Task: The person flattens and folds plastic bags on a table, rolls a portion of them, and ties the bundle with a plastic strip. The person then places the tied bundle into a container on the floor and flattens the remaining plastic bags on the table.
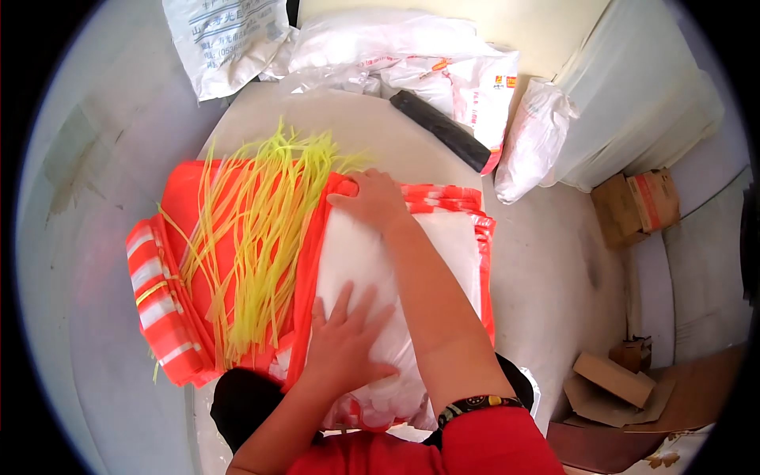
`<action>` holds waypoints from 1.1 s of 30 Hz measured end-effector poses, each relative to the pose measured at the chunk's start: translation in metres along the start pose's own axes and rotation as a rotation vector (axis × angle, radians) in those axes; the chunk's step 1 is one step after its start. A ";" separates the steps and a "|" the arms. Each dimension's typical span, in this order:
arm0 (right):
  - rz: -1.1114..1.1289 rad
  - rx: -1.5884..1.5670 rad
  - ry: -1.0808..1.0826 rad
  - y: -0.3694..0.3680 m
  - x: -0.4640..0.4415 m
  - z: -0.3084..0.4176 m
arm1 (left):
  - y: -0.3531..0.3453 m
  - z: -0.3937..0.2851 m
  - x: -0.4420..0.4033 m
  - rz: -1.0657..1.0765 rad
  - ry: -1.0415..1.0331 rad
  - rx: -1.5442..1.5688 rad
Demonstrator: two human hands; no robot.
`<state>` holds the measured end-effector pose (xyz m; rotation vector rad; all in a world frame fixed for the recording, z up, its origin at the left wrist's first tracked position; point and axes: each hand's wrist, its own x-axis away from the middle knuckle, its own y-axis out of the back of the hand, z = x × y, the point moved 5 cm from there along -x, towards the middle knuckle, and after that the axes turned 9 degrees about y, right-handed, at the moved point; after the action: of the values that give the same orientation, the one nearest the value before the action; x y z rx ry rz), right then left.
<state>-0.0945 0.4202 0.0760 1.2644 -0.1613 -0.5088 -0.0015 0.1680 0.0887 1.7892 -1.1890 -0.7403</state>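
My left hand [348, 340] lies spread, slightly blurred, over the white middle of a stack of red-and-white plastic bags [443, 245]. Farther up, the fingers of my right hand [372, 198] curl round the folded red edge at the stack's upper left. Beside it, a bundle of thin yellow-green plastic strips [265, 245] is fanned out on red plastic sheeting [186, 186]. At the far left rests a rolled red-and-white striped bundle [162, 305] with a yellow tie round its middle.
A black roll [440, 131] lies beyond the stack, near white printed sacks [388, 47]. Another white bag [537, 138] stands right of them. Cardboard boxes [637, 206] are at the right, with an open carton [609, 388] lower down. A printed sack [229, 43] hangs upper left.
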 end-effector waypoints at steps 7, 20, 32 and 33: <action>-0.416 -0.032 0.574 0.053 0.042 0.047 | -0.001 0.000 0.003 -0.056 -0.037 -0.013; 0.099 0.174 0.465 0.048 0.185 0.001 | -0.003 -0.001 0.006 -0.079 -0.053 -0.028; -0.051 0.142 0.021 0.058 0.123 -0.103 | -0.004 0.001 0.002 -0.073 -0.045 -0.021; -0.037 0.139 0.012 0.057 0.124 -0.106 | -0.005 0.001 0.004 -0.054 -0.039 -0.022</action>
<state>0.0712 0.4682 0.0772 1.4079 -0.1662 -0.5287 0.0011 0.1652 0.0837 1.8025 -1.1576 -0.8195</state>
